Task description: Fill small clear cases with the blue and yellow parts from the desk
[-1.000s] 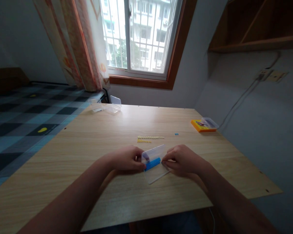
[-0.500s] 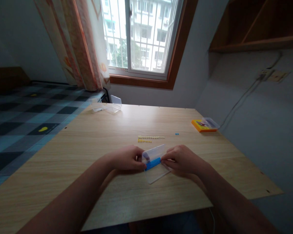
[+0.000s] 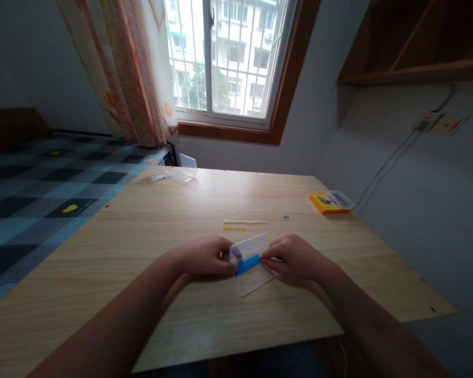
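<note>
Barred window (image 3: 220, 58) light falls on the desk (image 3: 260, 191); toward its front edge sits the open clear case (image 3: 252, 283), a blue row (image 3: 247, 264) inside. My left hand (image 3: 207, 255) grasps the case's left side. My right hand (image 3: 289, 257) meets the row's right end; whether it pinches a piece, I cannot tell. Steady left, light right fingertips should avoid jostling the row.

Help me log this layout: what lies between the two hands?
In the head view, an open clear case and a blue strip lie between the left hand and the right hand.
</note>
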### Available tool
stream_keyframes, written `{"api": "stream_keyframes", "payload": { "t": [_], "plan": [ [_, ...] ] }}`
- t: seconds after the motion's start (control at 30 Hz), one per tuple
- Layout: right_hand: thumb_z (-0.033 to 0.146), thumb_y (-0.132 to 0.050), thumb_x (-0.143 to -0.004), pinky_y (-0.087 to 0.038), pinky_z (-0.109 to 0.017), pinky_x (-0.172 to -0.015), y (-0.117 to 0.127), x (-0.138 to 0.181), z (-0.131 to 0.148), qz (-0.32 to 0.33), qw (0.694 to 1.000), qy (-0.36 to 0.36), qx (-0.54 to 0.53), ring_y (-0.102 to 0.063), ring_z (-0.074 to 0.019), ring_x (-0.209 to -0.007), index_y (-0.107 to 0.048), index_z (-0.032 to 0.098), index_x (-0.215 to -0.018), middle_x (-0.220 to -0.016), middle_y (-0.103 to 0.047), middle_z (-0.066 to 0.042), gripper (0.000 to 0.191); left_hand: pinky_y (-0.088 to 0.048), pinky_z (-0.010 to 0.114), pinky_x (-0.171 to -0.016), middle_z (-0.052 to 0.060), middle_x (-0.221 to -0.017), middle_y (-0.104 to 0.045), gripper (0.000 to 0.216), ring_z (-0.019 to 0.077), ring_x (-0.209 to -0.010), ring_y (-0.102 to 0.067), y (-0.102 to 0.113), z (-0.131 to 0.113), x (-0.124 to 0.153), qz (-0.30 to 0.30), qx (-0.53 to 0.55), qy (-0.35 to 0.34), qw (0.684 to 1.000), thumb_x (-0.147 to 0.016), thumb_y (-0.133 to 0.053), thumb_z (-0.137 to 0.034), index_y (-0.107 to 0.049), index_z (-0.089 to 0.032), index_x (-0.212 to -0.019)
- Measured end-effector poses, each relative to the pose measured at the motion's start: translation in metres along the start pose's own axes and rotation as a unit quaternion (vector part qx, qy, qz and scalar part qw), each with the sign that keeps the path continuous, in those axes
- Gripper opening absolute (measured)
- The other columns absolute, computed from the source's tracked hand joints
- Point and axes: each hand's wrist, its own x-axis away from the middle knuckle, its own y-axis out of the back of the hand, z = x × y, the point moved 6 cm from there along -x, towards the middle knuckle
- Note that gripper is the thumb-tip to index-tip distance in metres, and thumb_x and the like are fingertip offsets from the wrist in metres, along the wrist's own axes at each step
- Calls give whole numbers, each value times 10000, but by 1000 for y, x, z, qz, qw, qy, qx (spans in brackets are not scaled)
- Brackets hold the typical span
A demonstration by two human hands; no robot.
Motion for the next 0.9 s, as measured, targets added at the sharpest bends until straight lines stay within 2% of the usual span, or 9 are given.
{"api": "stream_keyframes", "payload": {
  "t": [0.13,0.2,0.27,0.33,0.43,0.53,0.63,0.73,0.9],
  "plan": [
    [232,-605,-931,-386,-216,-638,4,3,2,-33,998,42,-34,-633,-108,-680,-808,230,-940,-815,-748,-14,203,-334,270,-562,-15,-708,-590,220,154,-646,-516,0,-2,0,1,0,-2,1000,-800,-596,-402,-658,-191,-815],
    [264,-594,-936,-378,-220,-607,14,5,-3,-104,992,49,-46,-583,-97,-601,-806,213,-927,-753,-726,-17,218,-337,271,-568,-14,-714,-591,220,155,-650,-520,0,-2,0,2,-1,-3,1000,-802,-595,-402,-656,-191,-812],
    [333,-600,-923,-377,-235,-593,30,10,-21,-232,972,-11,-46,-528,-98,-554,-803,194,-899,-722,-709,-25,247,-341,271,-574,-13,-721,-593,221,155,-655,-525,0,-2,1,2,-2,0,1000,-804,-595,-403,-654,-190,-810],
    [410,-589,-913,-379,-253,-593,45,20,-49,-357,926,-111,-40,-495,-114,-550,-799,172,-894,-706,-689,-39,318,-342,271,-576,-15,-721,-593,221,156,-658,-529,1,-1,1,1,-1,5,1000,-806,-593,-402,-655,-190,-813],
    [460,-490,-950,-372,-270,-575,51,29,-89,-435,874,-215,-35,-473,-142,-560,-787,118,-982,-657,-625,-49,454,-339,273,-576,-13,-720,-598,217,161,-662,-531,1,-1,1,1,4,9,1000,-802,-590,-393,-667,-192,-830],
    [413,-441,-958,-396,-269,-573,46,29,-122,-433,860,-266,-38,-507,-161,-579,-756,96,-1144,-679,-636,-51,484,-335,274,-576,-8,-731,-605,224,163,-667,-531,0,0,0,7,13,7,1000,-797,-595,-392,-674,-189,-844],
    [313,-476,-914,-475,-269,-658,32,22,-140,-396,868,-295,-43,-604,-169,-673,-753,131,-1193,-833,-728,-74,433,-333,273,-583,-8,-735,-602,223,162,-674,-529,0,1,-1,13,18,6,1000,-796,-593,-392,-665,-185,-843],
    [240,-508,-881,-510,-264,-772,18,14,-145,-350,883,-311,-35,-675,-177,-838,-790,184,-1114,-1022,-763,-78,370,-325,274,-585,-6,-733,-595,226,166,-681,-526,0,1,0,11,14,11,1000,-796,-584,-394,-659,-185,-839],
    [262,-574,-890,-503,-271,-822,10,6,-140,-291,899,-328,10,-687,-197,-957,-805,223,-1071,-1094,-755,-66,296,-325,274,-593,-8,-740,-596,220,163,-685,-525,0,0,0,12,19,3,1000,-803,-580,-391,-650,-186,-839]
  ]
}}
